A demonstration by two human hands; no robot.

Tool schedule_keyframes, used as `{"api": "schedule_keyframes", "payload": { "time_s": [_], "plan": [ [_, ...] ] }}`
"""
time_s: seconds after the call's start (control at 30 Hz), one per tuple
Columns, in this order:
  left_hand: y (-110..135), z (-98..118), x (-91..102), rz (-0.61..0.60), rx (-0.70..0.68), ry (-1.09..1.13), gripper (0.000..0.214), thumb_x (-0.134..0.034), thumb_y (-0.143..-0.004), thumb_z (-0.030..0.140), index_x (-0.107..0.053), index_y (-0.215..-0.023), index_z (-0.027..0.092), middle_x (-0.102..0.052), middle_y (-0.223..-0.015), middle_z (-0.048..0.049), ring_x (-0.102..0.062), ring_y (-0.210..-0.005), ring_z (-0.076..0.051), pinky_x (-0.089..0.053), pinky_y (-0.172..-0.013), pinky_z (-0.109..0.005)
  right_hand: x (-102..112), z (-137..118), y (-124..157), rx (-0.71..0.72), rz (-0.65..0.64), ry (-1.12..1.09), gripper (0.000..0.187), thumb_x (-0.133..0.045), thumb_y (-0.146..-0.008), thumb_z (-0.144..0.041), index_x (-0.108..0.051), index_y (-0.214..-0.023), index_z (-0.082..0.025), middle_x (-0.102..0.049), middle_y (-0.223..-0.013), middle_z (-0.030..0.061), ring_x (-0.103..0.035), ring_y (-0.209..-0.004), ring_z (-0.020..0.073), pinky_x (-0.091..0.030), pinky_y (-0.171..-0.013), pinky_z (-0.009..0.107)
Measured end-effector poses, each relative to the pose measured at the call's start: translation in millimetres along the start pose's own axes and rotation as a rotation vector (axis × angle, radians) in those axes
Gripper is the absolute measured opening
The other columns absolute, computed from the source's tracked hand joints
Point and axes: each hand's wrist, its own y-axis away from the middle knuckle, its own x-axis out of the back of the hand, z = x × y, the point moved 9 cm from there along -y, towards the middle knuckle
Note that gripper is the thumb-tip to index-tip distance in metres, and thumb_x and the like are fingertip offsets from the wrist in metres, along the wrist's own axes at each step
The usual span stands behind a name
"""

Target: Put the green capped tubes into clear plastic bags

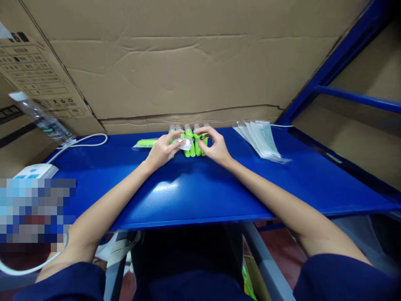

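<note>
My left hand (163,148) is closed on a slim lime-green stick in a clear plastic wrapper (145,143), which lies sideways across the palm. Its clear, shiny end sticks out past my fingertips. My right hand (216,146) is just right of it, with thumb and index finger curved and apart, close to a row of similar lime-green sticks (192,149) with clear tops. These lie side by side on the blue table (194,192), partly covered by both hands. Whether my right fingers touch them is unclear.
Several flat clear packets with pale contents (261,140) lie to the right. At left are a clear plastic bottle (46,121), a white power strip (37,170) and a white cable (90,144). Cardboard (194,75) walls the back; a blue metal frame (332,58) rises at right.
</note>
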Motion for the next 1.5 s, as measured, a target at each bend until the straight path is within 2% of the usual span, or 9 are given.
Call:
{"api": "schedule_keyframes", "payload": {
  "time_s": [0.13,0.23,0.33,0.53,0.7,0.83,1.0,1.33,1.5],
  "plan": [
    [0,4,1.1,0.050,-0.029,0.050,0.020,-0.055,-0.102,0.024,-0.071,-0.113,0.019,-0.064,-0.135,-0.0159,-0.072,-0.110,-0.022,-0.061,-0.091,-0.038,-19,-19,8,0.191,-0.162,0.147,0.038,-0.064,-0.082,-0.019,-0.065,-0.120,-0.019,-0.071,-0.119,0.0112,-0.066,-0.113,0.0273,-0.052,-0.099,0.045],
    [1,10,0.7,0.080,-0.067,0.073,0.020,-0.058,-0.100,0.024,-0.070,-0.116,0.021,-0.064,-0.135,-0.0148,-0.071,-0.115,-0.023,-0.060,-0.093,-0.039,-30,-18,15,0.275,-0.270,0.261,0.040,-0.061,-0.088,-0.019,-0.062,-0.128,-0.018,-0.071,-0.123,0.0136,-0.065,-0.116,0.0300,-0.051,-0.099,0.049],
    [3,13,-0.6,0.086,-0.093,0.078,0.022,-0.060,-0.099,0.024,-0.070,-0.119,0.024,-0.065,-0.135,-0.0133,-0.067,-0.121,-0.024,-0.059,-0.096,-0.039,-35,-14,20,0.333,-0.324,0.406,0.040,-0.053,-0.095,-0.018,-0.061,-0.134,-0.017,-0.071,-0.124,0.0152,-0.066,-0.115,0.0308,-0.052,-0.095,0.050],
    [3,16,4.7,0.115,-0.161,0.065,0.030,-0.058,-0.101,0.023,-0.066,-0.129,0.026,-0.065,-0.139,-0.0134,-0.064,-0.127,-0.022,-0.054,-0.102,-0.041,-36,-15,22,0.368,-0.335,0.585,0.039,-0.043,-0.103,-0.024,-0.062,-0.133,-0.009,-0.072,-0.117,0.0207,-0.067,-0.110,0.0324,-0.051,-0.090,0.048],
    [-2,15,6.8,0.050,-0.125,0.034,0.024,-0.058,-0.102,0.025,-0.069,-0.122,0.027,-0.077,-0.119,-0.0078,-0.070,-0.115,-0.020,-0.045,-0.105,-0.046,-41,-17,23,0.327,-0.366,0.692,0.043,-0.037,-0.106,-0.031,-0.066,-0.127,-0.008,-0.074,-0.106,0.0212,-0.067,-0.101,0.0323,-0.050,-0.086,0.045],
    [-3,11,7.4,0.020,-0.054,-0.057,0.021,-0.056,-0.103,0.034,-0.072,-0.115,0.027,-0.080,-0.108,-0.0052,-0.072,-0.104,-0.020,-0.041,-0.098,-0.044,-40,-16,22,0.303,-0.359,0.661,0.043,-0.037,-0.105,-0.030,-0.065,-0.129,-0.009,-0.073,-0.110,0.0212,-0.066,-0.105,0.0328,-0.049,-0.088,0.045],
    [-3,12,9.6,0.032,-0.052,-0.118,0.022,-0.056,-0.103,0.039,-0.073,-0.104,0.025,-0.081,-0.100,-0.0025,-0.071,-0.096,-0.020,-0.037,-0.091,-0.043,-38,-16,22,0.328,-0.333,0.665,0.042,-0.039,-0.105,-0.031,-0.065,-0.129,-0.009,-0.074,-0.111,0.0203,-0.067,-0.101,0.0318,-0.048,-0.086,0.044],
    [-2,18,8.9,0.047,-0.083,-0.098,0.024,-0.049,-0.105,0.026,-0.073,-0.099,0.024,-0.080,-0.094,-0.0018,-0.067,-0.088,-0.017,-0.034,-0.088,-0.040,-38,-17,23,0.350,-0.311,0.689,0.043,-0.043,-0.104,-0.037,-0.062,-0.131,-0.009,-0.073,-0.111,0.0196,-0.068,-0.098,0.0316,-0.049,-0.086,0.044],
    [-3,15,7.9,0.024,-0.045,-0.081,0.028,-0.046,-0.106,0.026,-0.072,-0.096,0.023,-0.078,-0.090,-0.0024,-0.064,-0.083,-0.017,-0.034,-0.087,-0.040,-38,-17,24,0.342,-0.303,0.629,0.039,-0.045,-0.104,-0.040,-0.064,-0.121,-0.011,-0.073,-0.108,0.0195,-0.068,-0.098,0.0327,-0.051,-0.084,0.047]
  ]
}}
